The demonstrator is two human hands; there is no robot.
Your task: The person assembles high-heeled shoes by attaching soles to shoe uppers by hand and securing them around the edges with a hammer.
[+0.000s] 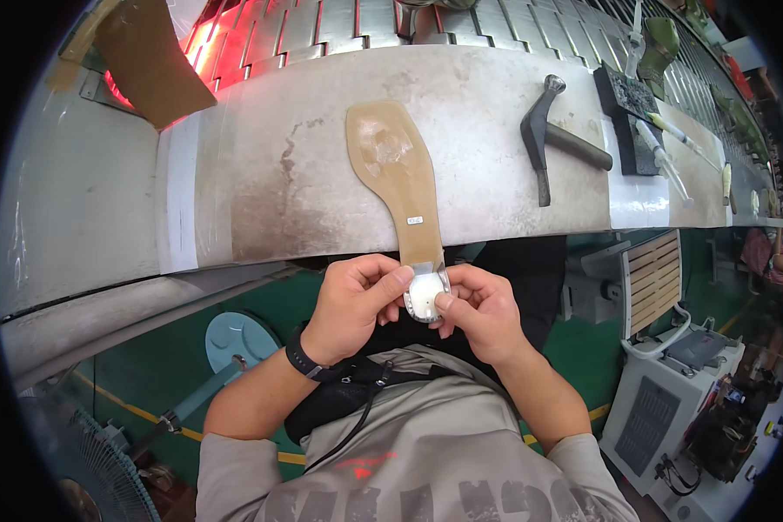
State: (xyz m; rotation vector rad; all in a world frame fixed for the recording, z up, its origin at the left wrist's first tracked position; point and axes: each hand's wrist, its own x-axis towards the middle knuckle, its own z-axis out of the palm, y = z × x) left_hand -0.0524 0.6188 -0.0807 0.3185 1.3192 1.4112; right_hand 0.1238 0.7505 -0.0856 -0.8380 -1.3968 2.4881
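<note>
1. I see my left hand (pixel 354 300) and my right hand (pixel 479 311) meeting just below the near edge of the worktop (pixel 261 165), both pinched closed on the heel end of a tan shoe insole (pixel 398 174).
2. The insole is flat, long and paddle-shaped, with a matte leathery face; its broad toe end lies on the worktop and its narrow heel end overhangs the edge toward me.
3. At the heel sits a white rounded heel pad (pixel 425 296) with a shiny rim; my left thumb rests on its upper left, my right thumb on its right side.
4. A small pale rectangular label (pixel 414 221) is stuck on the narrow waist of the insole, above the pad.
5. The worktop is a curved, scuffed grey-beige surface with stains.
6. Well to the right lies a hammer (pixel 548 130) with a dark metal head and a brown handle, apart from the insole.
7. On my left wrist is a black wristband (pixel 305 361).
</note>
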